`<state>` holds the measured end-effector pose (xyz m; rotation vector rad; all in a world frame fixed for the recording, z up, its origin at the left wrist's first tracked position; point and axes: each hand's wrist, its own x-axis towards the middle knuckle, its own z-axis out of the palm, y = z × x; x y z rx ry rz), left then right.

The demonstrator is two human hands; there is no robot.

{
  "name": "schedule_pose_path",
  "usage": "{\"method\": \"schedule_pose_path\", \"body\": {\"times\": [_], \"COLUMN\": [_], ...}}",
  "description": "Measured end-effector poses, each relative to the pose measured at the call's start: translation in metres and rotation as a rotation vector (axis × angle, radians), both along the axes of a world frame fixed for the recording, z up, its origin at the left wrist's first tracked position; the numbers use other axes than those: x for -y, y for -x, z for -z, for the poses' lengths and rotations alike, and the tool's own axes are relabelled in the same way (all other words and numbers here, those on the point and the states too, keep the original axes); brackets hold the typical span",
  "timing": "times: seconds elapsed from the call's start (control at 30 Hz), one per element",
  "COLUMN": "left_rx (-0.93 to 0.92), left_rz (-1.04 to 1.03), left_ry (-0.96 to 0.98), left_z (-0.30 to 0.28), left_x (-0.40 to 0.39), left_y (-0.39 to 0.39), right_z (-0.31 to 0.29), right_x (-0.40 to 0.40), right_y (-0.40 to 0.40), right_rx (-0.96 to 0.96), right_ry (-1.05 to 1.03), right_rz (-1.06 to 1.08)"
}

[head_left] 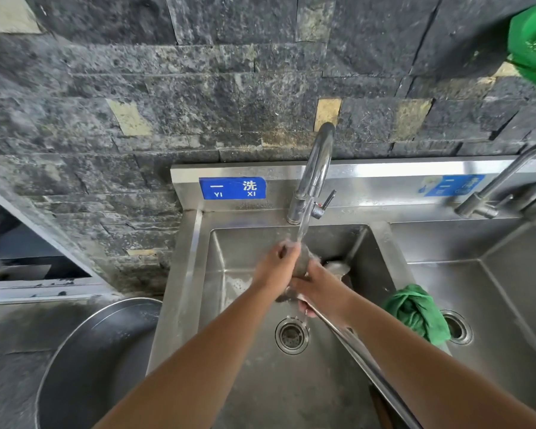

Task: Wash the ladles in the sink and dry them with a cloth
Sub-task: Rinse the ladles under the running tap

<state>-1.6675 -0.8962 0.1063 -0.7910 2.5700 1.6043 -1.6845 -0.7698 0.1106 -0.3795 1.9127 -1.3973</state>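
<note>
Steel ladle [304,261] under tap water; both hands' fingers curled gripping it.

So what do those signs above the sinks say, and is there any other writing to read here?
"一 洗" with "YI XI" beneath: white on the blue sign, stuck to the steel backsplash left of the running faucet.
The paler blue sign further right, behind the second faucet: too washed out and blurred to read.
No other writing shows.
</note>
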Motion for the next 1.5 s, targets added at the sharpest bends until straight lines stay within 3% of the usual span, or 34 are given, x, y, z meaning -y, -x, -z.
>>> {"method": "schedule_pose_path", "body": {"times": [0.1, 0.17, 0.23, 0.3, 0.4, 0.53, 0.57, 0.7, 0.8, 0.97, 1.1, 1.27, 1.37, 1.5], "left_rx": [0.145, 0.268, 0.297, 0.273, 0.204, 0.158, 0.157, 0.171, 0.228, 0.223, 0.207, 0.322, 0.292, 0.367], "left_rz": [0.07, 0.111, 0.094, -0.011, -0.152, -0.389, -0.414, -0.428, -0.433, -0.149, 0.009, 0.066, -0.027, -0.174], "left_ry": [-0.133, -0.289, -0.366, -0.409, -0.449, -0.529, -0.536, -0.53, -0.507, 0.199, 0.4, 0.274, 0.042, -0.307], "left_z": [0.0, -0.001, -0.003, 0.004, 0.02, 0.029, 0.033, 0.049, 0.06, 0.053, 0.052, 0.075, 0.081, 0.08], "left_x": [0.0, 0.006, 0.006, 0.003, -0.007, -0.017, -0.018, -0.02, -0.015, 0.002, 0.01, 0.004, 0.006, -0.01], "left_y": [-0.009, -0.012, -0.016, -0.017, -0.014, -0.013, -0.012, -0.011, -0.014, -0.014, -0.014, -0.026, -0.038, -0.05], "right_z": [0.0, 0.005, 0.015, 0.025, 0.031, 0.024, 0.025, 0.035, 0.034, 0.039, 0.049, 0.068, 0.078, 0.081], "right_x": [0.002, 0.002, 0.001, 0.0, -0.008, -0.029, -0.032, -0.032, -0.026, -0.029, -0.038, -0.042, -0.043, -0.034], "right_y": [-0.003, -0.006, -0.005, 0.0, 0.008, 0.01, 0.009, 0.002, 0.0, -0.006, -0.014, -0.016, -0.015, -0.013], "right_rx": [-0.119, -0.34, -0.623, -0.658, -0.402, 0.341, 0.427, 0.51, 0.574, 0.417, 0.445, 0.67, 0.778, 0.748], "right_ry": [-0.25, -0.46, -0.658, -0.709, -0.587, -0.245, -0.197, -0.111, -0.04, -0.202, -0.252, -0.289, -0.233, -0.154], "right_rz": [-0.103, -0.243, -0.401, -0.449, -0.203, 0.186, 0.233, 0.386, 0.382, 0.23, 0.182, 0.251, 0.339, 0.383]}}
